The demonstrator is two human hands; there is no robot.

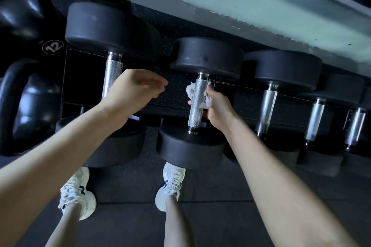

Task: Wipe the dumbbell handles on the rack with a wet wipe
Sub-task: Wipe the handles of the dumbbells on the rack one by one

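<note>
Several black dumbbells with knurled chrome handles lie in a row on a low black rack (70, 78). My right hand (215, 106) grips a crumpled white wet wipe (190, 90) wrapped around the handle of the second dumbbell (197, 102), with the wipe showing on both sides of the bar. My left hand (132, 92) hovers in front of the leftmost dumbbell's handle (112, 74), fingers loosely curled and holding nothing. It hides the lower part of that handle. Further handles (268, 109) run off to the right.
Two black kettlebells (30, 106) stand at the left, one marked 12. A pale wall ledge (241, 6) runs behind the rack. My feet in white sneakers (172, 184) stand on the dark rubber floor just below the rack.
</note>
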